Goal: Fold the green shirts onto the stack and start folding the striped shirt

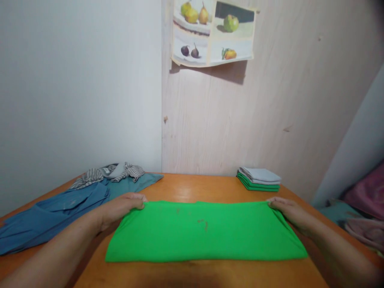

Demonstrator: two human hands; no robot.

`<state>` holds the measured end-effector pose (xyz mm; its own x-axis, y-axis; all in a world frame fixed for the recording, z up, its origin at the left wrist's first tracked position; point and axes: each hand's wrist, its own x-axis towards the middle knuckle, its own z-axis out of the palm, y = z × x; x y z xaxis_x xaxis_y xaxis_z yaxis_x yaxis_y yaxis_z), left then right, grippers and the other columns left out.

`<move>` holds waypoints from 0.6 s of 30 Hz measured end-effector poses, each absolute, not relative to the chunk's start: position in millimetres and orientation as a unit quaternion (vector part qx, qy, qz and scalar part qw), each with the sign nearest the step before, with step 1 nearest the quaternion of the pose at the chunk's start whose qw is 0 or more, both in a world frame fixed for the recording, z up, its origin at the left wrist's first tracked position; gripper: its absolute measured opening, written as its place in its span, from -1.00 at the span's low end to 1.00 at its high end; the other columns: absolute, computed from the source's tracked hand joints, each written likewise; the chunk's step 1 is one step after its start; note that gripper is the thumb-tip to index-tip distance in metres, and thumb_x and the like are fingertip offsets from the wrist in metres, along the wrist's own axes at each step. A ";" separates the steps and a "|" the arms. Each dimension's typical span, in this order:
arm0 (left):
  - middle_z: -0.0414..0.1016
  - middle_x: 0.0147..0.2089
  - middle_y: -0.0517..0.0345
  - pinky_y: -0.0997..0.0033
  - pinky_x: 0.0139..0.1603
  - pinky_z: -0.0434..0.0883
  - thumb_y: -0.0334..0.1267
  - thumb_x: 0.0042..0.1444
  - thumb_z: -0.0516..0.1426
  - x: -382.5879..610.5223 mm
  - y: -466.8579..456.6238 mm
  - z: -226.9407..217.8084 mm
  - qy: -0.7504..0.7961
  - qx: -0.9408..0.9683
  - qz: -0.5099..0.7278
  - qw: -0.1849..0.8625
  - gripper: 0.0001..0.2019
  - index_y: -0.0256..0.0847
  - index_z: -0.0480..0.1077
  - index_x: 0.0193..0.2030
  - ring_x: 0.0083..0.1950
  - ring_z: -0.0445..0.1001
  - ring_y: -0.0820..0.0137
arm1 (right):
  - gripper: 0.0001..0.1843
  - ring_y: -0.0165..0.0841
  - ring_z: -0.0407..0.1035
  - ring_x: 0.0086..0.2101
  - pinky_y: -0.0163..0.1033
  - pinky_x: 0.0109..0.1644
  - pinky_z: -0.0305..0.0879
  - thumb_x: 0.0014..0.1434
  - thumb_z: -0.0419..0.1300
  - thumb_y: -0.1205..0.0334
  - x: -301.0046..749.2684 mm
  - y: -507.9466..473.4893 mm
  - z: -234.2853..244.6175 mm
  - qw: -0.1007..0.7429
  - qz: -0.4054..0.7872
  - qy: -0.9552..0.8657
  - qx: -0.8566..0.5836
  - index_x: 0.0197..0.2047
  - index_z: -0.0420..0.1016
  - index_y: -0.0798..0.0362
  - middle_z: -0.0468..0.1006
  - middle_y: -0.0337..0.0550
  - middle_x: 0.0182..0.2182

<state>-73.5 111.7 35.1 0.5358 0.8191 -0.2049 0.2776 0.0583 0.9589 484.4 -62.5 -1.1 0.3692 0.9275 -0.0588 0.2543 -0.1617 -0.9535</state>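
A bright green cloth garment [207, 236], folded into a long band, stretches between my two hands over the wooden table. Small brownish marks show near its middle. My left hand [127, 206] pinches its far left corner between thumb and fingers. At the far right corner, my right hand [283, 208] grips the fabric the same way. The cloth hangs taut along its far edge, and its near edge reaches down close to the tabletop; whether it touches the wood I cannot tell.
On the orange-brown table [192, 186], a folded stack of grey and green cloths [259, 179] sits at the back right. Blue garments [60, 208] and a striped cloth [111, 174] lie loosely at left. Pinkish fabric [367, 192] is beyond the right edge. Fruit pictures [213, 34] hang on the wall.
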 end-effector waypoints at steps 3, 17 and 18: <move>0.35 -0.52 0.25 0.45 -0.48 0.24 -0.20 -0.10 0.19 -70.4 132.9 24.9 0.428 0.646 0.227 0.590 -0.85 -0.22 0.39 -0.41 -0.51 0.29 0.40 | -0.74 -0.27 0.46 -0.39 -0.23 -0.29 0.34 -0.01 0.28 0.01 486.9 -46.6 -5.2 0.482 0.354 -0.421 -0.682 -0.33 0.50 0.01 0.60 -0.23 -0.42; 0.32 -0.55 0.28 0.46 -0.52 0.17 -0.16 -0.19 0.17 -52.9 152.4 17.5 0.476 0.686 0.204 0.510 -0.82 -0.20 0.34 -0.47 -0.52 0.25 0.42 | -0.71 -0.37 0.31 -0.57 -0.29 -0.48 0.23 -0.01 0.26 -0.05 492.1 -25.2 -23.4 0.430 0.313 -0.424 -0.733 -0.47 0.36 -0.02 0.44 -0.28 -0.60; 0.32 -0.55 0.28 0.46 -0.51 0.18 -0.15 -0.19 0.17 -52.7 152.2 17.2 0.475 0.687 0.207 0.509 -0.81 -0.20 0.35 -0.45 -0.52 0.25 0.42 | -0.71 -0.36 0.33 -0.56 -0.28 -0.47 0.25 0.01 0.26 -0.05 493.1 -25.1 -24.0 0.430 0.312 -0.423 -0.734 -0.46 0.36 -0.02 0.46 -0.27 -0.58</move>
<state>-52.7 152.2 17.2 0.4631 0.8635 -0.1999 0.4423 -0.0297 0.8964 493.1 -25.1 -24.0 0.4474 0.8894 -0.0939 0.3521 -0.2717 -0.8956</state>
